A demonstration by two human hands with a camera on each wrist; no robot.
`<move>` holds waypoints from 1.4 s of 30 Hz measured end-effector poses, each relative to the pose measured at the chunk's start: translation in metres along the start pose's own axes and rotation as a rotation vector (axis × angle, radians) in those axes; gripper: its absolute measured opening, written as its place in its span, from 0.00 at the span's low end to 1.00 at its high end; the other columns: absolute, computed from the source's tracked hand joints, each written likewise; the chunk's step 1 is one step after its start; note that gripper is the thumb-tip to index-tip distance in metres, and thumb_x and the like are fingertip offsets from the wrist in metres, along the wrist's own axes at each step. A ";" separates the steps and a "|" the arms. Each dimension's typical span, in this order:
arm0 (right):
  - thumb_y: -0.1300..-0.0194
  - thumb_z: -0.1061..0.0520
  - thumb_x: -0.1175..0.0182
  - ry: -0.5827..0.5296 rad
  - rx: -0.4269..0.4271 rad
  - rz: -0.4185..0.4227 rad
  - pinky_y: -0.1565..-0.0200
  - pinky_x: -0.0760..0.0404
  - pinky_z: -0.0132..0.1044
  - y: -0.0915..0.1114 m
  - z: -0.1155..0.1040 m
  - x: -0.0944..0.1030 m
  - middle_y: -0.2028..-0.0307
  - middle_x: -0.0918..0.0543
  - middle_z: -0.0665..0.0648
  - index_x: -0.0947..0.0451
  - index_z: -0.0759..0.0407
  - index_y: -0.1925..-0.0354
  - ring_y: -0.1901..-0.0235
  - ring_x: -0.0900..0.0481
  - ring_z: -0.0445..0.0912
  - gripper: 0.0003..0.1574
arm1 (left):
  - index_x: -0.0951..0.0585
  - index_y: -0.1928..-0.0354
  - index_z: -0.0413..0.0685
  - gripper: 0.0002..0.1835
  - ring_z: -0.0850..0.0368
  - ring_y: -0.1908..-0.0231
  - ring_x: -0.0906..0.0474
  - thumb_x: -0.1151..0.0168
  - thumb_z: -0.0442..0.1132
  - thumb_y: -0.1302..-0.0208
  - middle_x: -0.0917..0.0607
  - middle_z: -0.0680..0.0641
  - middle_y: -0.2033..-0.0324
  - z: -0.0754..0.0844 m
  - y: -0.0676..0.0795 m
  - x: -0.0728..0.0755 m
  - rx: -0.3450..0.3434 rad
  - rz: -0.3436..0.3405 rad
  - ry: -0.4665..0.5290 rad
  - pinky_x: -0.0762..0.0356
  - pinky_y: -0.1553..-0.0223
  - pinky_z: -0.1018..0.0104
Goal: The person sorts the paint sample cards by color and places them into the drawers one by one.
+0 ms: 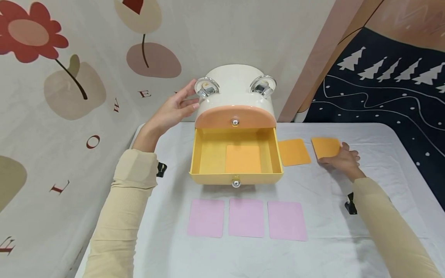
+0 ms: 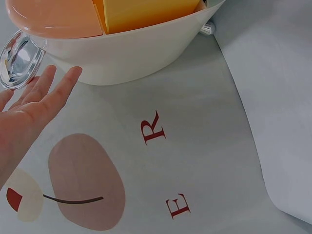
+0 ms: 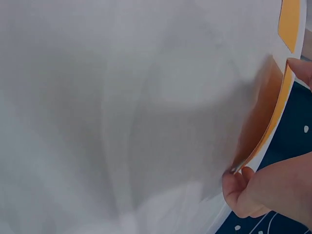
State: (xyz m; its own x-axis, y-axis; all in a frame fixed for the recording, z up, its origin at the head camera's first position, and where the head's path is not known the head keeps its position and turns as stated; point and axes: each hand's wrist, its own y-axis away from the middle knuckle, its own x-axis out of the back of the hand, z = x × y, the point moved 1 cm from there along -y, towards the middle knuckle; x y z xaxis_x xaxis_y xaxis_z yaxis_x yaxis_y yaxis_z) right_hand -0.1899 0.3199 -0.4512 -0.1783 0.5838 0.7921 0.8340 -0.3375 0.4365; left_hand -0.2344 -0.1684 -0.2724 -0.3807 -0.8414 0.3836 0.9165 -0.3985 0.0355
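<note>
A white storage box (image 1: 234, 87) with silver ears and a peach drawer front (image 1: 222, 116) stands on the table. Its lower yellow drawer (image 1: 194, 154) is pulled out, with an orange card (image 1: 243, 159) lying inside. My left hand (image 1: 175, 108) reaches to the box's left side, its fairly straight fingers right at the silver ear (image 2: 20, 58). Off to the right of the drawer, my right hand (image 1: 342, 159) holds another orange card (image 1: 325, 146) by its edges. In the right wrist view this card (image 3: 265, 117) bows, its edge tilted up from the cloth. Between it and the drawer lies a third orange card (image 1: 294, 152).
Three lilac cards (image 1: 246, 218) lie in a row in front of the drawer. The white cloth (image 1: 167, 243) covers the table. A printed backdrop (image 1: 222, 34) hangs close behind the box, and a dark tree-patterned cloth (image 1: 393, 96) is beyond the right edge.
</note>
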 end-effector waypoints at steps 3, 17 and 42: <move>0.55 0.44 0.32 -0.025 0.031 -0.014 0.46 0.42 0.66 0.006 0.002 0.004 0.44 0.57 0.85 0.75 0.71 0.33 0.45 0.55 0.73 0.75 | 0.53 0.29 0.66 0.37 0.54 0.36 0.41 0.48 0.38 0.33 0.44 0.48 0.33 0.000 0.000 0.000 0.003 0.000 -0.004 0.38 0.40 0.55; 0.57 0.49 0.27 0.051 0.498 0.000 0.51 0.39 0.68 0.064 -0.031 0.044 0.46 0.47 0.81 0.66 0.72 0.32 0.48 0.49 0.71 0.72 | 0.53 0.29 0.64 0.37 0.54 0.36 0.42 0.48 0.39 0.33 0.43 0.48 0.33 0.000 0.000 0.001 0.009 0.002 -0.005 0.39 0.40 0.55; 0.64 0.56 0.23 0.149 1.090 -0.178 0.54 0.30 0.57 0.144 -0.147 0.066 0.48 0.38 0.66 0.51 0.61 0.33 0.48 0.43 0.56 0.67 | 0.54 0.29 0.65 0.37 0.54 0.36 0.42 0.48 0.39 0.33 0.44 0.48 0.33 0.002 0.000 -0.001 0.014 -0.001 -0.021 0.39 0.40 0.55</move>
State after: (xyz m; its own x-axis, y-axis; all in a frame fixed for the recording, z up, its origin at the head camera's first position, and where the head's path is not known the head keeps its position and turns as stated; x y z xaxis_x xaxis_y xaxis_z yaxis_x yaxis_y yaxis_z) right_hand -0.1583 0.2013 -0.2736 -0.3411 0.4401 0.8306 0.7893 0.6140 -0.0012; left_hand -0.2338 -0.1671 -0.2704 -0.3792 -0.8331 0.4026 0.9177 -0.3942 0.0486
